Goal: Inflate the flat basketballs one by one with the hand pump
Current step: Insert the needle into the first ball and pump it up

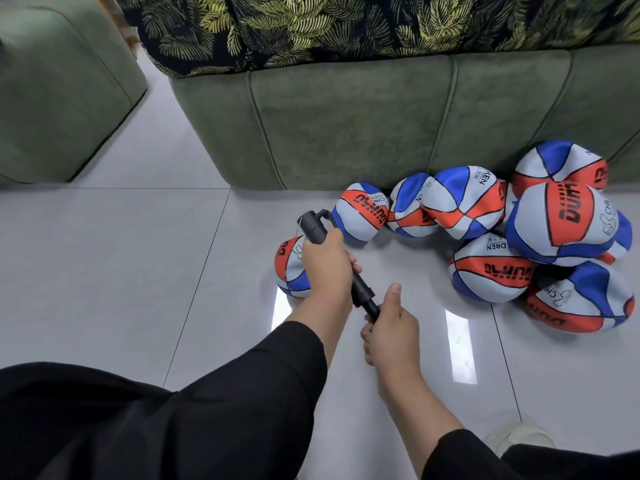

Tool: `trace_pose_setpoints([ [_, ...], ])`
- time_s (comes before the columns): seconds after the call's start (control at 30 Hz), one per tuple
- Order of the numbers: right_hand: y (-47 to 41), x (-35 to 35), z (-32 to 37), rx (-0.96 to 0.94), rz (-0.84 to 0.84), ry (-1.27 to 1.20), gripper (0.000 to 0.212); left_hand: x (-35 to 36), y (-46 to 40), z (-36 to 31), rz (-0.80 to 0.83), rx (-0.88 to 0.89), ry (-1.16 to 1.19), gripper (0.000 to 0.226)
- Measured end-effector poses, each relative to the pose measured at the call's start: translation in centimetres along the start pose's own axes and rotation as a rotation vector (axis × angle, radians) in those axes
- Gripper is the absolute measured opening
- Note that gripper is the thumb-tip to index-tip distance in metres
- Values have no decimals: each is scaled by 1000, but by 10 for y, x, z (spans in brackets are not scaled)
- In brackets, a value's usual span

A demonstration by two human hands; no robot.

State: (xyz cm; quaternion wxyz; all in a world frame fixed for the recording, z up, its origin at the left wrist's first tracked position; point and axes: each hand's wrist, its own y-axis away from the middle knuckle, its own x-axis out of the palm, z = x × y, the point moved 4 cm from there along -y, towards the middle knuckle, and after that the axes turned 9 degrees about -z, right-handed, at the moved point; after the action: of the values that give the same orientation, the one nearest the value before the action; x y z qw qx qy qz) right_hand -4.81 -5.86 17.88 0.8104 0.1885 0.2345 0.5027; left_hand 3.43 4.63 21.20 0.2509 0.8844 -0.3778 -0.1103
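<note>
Flat basketball (290, 268) on the pale floor tiles (121, 271), partly hidden behind the left hand (327, 263), apart from the others and just left of the nearest of them. Black hand pump (337, 263) angled over it, long axis running from far-left down to near-right: hose end (313, 216) at the far tip, above the ball; handle end toward the body. Whether the needle sits in the valve: cannot tell, that spot hidden by the hand.

Left hand wrapped round the pump barrel, fingers curled tight, directly over the ball and the nearer of the two to it. Right hand (389, 325) closed round the handle at the near end, thumb raised, only a short stretch of plunger rod (367, 303) showing between handle and barrel, so the stroke looks close to fully pushed in. Next move, as a judgement: pull back along that same slanted axis, toward the body and to the right, barrel held steady by the left.

Further out, pile of limp basketballs (519, 237) heaped against the green sofa (346, 116) to the right, none looking firm; green footstool (52, 98) well apart at far left
</note>
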Motion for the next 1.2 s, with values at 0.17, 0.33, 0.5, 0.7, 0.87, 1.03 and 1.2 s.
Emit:
trace_pose_setpoints([
  [0.17,-3,1,-4,-4,19,21,69,0,7,10,0,-19,4,21],
  [0.33,1,-6,-16,-43,33,61,68,-10,-5,-4,-51,-37,46,5],
  [0.5,3,-9,-27,7,44,47,66,-16,-14,-17,-85,1,52,6],
  [0.7,-1,0,-11,17,-2,38,68,-8,5,7,-64,-13,43,9],
  [0.87,-1,2,-4,-13,19,66,68,-8,10,14,-52,-42,58,11],
  [1.03,-3,-3,-9,-31,21,72,67,-10,1,-9,-58,-47,71,3],
  [1.2,-1,-10,-24,-1,15,62,66,-21,-19,-26,-120,12,47,2],
])
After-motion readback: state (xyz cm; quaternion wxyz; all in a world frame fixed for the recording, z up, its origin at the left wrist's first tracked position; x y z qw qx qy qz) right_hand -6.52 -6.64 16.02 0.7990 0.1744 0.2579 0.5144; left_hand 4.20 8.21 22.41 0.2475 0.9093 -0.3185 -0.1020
